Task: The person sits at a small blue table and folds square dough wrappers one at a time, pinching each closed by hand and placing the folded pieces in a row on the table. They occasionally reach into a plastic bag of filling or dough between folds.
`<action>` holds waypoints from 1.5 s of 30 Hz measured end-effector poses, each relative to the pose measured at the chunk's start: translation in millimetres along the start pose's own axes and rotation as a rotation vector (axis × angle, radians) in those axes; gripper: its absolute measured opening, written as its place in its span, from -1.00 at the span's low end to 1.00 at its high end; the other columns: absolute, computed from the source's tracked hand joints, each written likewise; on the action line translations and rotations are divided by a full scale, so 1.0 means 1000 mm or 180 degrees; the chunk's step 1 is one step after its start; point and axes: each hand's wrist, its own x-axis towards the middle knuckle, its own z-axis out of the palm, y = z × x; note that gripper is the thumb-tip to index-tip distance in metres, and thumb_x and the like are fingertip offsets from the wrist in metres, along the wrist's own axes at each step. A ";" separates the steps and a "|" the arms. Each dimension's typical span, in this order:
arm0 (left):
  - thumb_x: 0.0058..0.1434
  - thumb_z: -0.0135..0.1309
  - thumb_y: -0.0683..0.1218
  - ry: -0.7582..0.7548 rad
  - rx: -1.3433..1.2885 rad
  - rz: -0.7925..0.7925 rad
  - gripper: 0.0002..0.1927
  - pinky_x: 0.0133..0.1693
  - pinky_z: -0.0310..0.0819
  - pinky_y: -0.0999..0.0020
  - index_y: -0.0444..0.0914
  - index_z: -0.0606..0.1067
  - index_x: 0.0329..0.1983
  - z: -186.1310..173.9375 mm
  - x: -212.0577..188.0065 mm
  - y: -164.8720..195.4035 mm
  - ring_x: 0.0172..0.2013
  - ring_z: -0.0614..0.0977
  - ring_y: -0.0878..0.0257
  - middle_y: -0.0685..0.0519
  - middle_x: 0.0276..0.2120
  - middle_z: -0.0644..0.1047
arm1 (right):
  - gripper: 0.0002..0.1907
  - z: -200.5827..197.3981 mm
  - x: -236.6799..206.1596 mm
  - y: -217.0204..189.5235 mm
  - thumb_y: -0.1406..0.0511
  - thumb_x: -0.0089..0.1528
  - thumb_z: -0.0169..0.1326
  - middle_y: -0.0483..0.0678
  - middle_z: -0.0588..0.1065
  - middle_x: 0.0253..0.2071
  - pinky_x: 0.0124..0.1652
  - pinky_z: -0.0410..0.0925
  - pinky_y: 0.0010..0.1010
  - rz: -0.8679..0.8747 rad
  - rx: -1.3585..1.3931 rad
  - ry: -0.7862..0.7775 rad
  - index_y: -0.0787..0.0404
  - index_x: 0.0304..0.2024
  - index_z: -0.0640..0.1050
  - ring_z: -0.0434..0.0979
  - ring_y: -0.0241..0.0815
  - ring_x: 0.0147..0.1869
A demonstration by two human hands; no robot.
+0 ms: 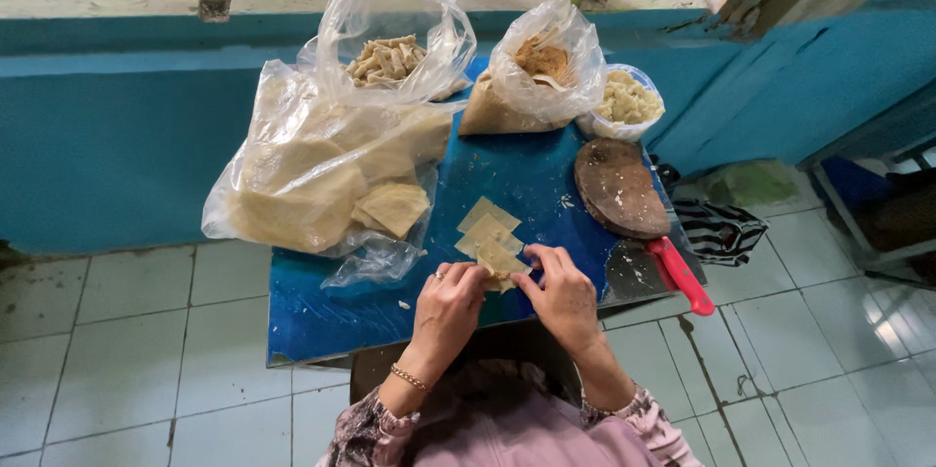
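Observation:
On a small blue table [322,316] both of my hands pinch one pale square dough wrapper [501,268] with a bit of filling in it. My left hand [450,303], with a ring and a gold bracelet, holds its left side. My right hand [563,291] grips its right side. Two more flat wrappers [487,225] lie in a row just beyond it. A large clear plastic bag [312,175] of stacked wrappers sits to the left of them.
At the back stand a clear bag of folded pieces [388,59], a bag of brown filling [539,65] and a tub of pale chunks [626,101]. A round wooden board [618,187] and a red-handled cleaver [680,275] lie at the right. A striped cloth [720,229] lies on the tiled floor.

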 end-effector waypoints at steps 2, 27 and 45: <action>0.15 0.19 -0.18 -0.0055 0.0151 0.0108 -0.87 -0.21 0.44 0.19 -0.21 0.52 -0.23 -0.001 0.000 0.000 -0.22 0.58 0.06 0.05 -0.22 0.58 | -0.66 -0.002 -0.003 -0.001 0.17 0.07 0.32 -0.05 0.49 -0.30 -0.37 0.41 -0.27 -0.0449 -0.0458 0.0331 0.17 -0.17 0.60 0.57 -0.07 -0.33; 0.09 0.10 -0.29 -0.0392 -0.0028 0.0307 -0.83 -0.14 0.50 0.16 -0.26 0.49 -0.24 0.005 0.008 -0.025 -0.16 0.57 -0.02 -0.06 -0.27 0.50 | -0.74 0.005 -0.009 -0.008 0.35 0.15 0.24 -0.03 0.59 -0.15 -0.13 0.43 -0.25 -0.1541 0.0021 -0.0049 0.20 -0.09 0.64 0.56 -0.01 -0.11; 0.13 0.14 -0.24 -0.0238 -0.0469 -0.0834 -0.89 -0.20 0.49 0.09 -0.26 0.48 -0.29 0.027 0.026 -0.036 -0.23 0.59 -0.09 -0.08 -0.33 0.54 | -0.81 0.016 0.004 -0.009 0.32 0.18 0.19 -0.13 0.59 -0.18 -0.19 0.34 -0.27 -0.1677 -0.0104 0.0224 0.15 -0.14 0.63 0.57 -0.08 -0.13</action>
